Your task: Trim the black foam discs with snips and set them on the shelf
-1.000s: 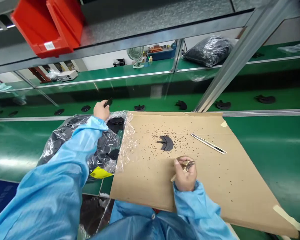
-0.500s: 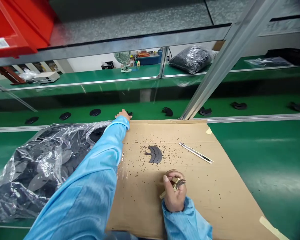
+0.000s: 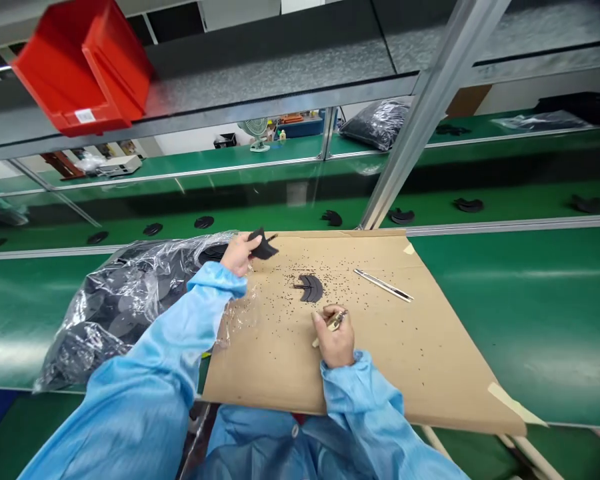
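My left hand (image 3: pixel 237 255) pinches a black curved plastic part (image 3: pixel 264 247) over the far left edge of the cardboard sheet (image 3: pixel 380 373). My right hand (image 3: pixel 337 340) is closed round a small pair of nippers (image 3: pixel 336 321) with pale yellow handles, low above the cardboard. Just beyond it lies a set of black curved parts (image 3: pixel 312 288) with a thin stem pointing left. Small dark scraps are scattered round it. A slim utility knife (image 3: pixel 384 285) lies to the right.
A clear plastic bag (image 3: pixel 130 300) full of black parts lies to the left of the cardboard. Black pieces (image 3: pixel 332 218) sit in a spaced row on the green belt (image 3: pixel 280 217) behind. A metal post (image 3: pixel 415 120) rises at the back, and a red bin (image 3: pixel 87 73) stands on the upper shelf.
My left hand has drawn back from the belt toward me, bringing a black curved part with it. My right hand stays closed on the nippers. The view has shifted and takes in more below.
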`<action>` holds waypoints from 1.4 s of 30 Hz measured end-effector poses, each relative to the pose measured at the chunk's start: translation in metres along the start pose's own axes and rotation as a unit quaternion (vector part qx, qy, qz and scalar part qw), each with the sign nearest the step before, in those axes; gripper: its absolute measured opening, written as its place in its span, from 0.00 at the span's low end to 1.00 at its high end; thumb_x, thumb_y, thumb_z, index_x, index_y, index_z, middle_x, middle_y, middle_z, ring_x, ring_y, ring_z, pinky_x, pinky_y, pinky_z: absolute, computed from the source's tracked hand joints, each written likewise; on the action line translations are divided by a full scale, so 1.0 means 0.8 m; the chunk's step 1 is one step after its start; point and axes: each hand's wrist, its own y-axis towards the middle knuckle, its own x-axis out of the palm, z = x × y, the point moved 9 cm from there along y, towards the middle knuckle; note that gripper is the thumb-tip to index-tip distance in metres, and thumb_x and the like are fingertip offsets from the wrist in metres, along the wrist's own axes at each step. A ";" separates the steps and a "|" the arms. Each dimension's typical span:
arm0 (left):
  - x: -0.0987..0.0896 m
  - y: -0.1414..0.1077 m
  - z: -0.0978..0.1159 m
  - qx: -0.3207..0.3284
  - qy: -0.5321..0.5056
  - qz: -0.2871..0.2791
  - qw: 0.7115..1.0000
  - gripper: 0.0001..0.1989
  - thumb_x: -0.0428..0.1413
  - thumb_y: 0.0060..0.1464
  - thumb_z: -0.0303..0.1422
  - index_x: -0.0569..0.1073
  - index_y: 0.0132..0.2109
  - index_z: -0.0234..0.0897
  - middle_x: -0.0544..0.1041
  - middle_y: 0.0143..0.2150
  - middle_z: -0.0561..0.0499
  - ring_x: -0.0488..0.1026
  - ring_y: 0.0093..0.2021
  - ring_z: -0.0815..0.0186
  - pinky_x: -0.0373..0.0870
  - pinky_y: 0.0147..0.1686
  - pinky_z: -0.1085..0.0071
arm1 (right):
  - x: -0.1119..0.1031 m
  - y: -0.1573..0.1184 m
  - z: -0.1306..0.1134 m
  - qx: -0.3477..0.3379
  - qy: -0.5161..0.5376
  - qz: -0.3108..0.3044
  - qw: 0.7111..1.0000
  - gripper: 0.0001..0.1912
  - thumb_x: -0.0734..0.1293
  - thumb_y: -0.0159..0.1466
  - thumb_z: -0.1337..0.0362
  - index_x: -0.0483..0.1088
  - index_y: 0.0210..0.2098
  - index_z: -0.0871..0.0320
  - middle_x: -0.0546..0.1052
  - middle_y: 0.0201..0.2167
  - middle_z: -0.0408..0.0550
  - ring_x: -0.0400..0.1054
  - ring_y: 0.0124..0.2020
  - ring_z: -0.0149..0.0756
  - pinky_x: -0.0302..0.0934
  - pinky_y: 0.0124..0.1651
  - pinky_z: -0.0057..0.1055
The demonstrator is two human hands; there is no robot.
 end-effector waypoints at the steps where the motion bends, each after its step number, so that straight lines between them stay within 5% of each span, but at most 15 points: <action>1: -0.002 -0.029 -0.008 -0.020 -0.064 -0.024 0.997 0.13 0.61 0.46 0.32 0.72 0.40 0.33 0.75 0.36 0.47 0.74 0.36 0.64 0.71 0.39 0.65 | 0.004 -0.001 -0.004 -0.006 -0.010 -0.016 1.000 0.15 0.65 0.58 0.54 0.62 0.38 0.57 0.67 0.30 0.44 0.63 0.30 0.32 0.62 0.36 0.33; 7: -0.030 -0.170 -0.065 -0.129 -0.200 -0.043 0.970 0.14 0.62 0.47 0.29 0.71 0.43 0.36 0.73 0.33 0.51 0.69 0.24 0.72 0.72 0.27 0.71 | 0.030 -0.016 -0.046 -0.014 -0.138 -0.135 0.981 0.24 0.62 0.60 0.49 0.59 0.49 0.59 0.69 0.38 0.51 0.66 0.40 0.41 0.63 0.44 0.40; 10: -0.038 -0.208 -0.089 -0.155 -0.233 -0.022 0.960 0.15 0.63 0.45 0.28 0.72 0.43 0.36 0.72 0.30 0.52 0.68 0.24 0.74 0.71 0.27 0.74 | 0.045 -0.029 -0.080 -0.063 -0.208 -0.216 0.952 0.31 0.69 0.53 0.52 0.58 0.49 0.60 0.68 0.43 0.55 0.64 0.45 0.46 0.61 0.49 0.44; 13: -0.036 -0.231 -0.105 -0.166 -0.245 -0.022 0.955 0.18 0.65 0.42 0.26 0.73 0.43 0.36 0.72 0.30 0.53 0.69 0.25 0.73 0.70 0.27 0.75 | 0.064 -0.051 -0.110 -0.138 -0.236 -0.314 0.909 0.28 0.69 0.56 0.57 0.59 0.52 0.60 0.66 0.46 0.56 0.62 0.48 0.45 0.60 0.51 0.42; 21: -0.031 -0.255 -0.104 -0.152 -0.235 -0.031 0.959 0.22 0.66 0.40 0.25 0.72 0.45 0.39 0.72 0.32 0.54 0.70 0.25 0.72 0.70 0.28 0.72 | 0.080 -0.089 -0.109 -0.206 -0.401 -0.355 0.819 0.28 0.59 0.65 0.57 0.55 0.62 0.59 0.72 0.44 0.56 0.64 0.43 0.47 0.56 0.46 0.41; 42: -0.028 -0.260 -0.098 -0.145 -0.227 -0.041 0.962 0.23 0.66 0.40 0.26 0.71 0.45 0.38 0.72 0.32 0.54 0.70 0.26 0.72 0.70 0.27 0.72 | 0.074 -0.093 -0.111 -0.212 -0.373 -0.343 0.836 0.23 0.59 0.65 0.59 0.61 0.58 0.59 0.75 0.41 0.54 0.67 0.41 0.43 0.60 0.45 0.37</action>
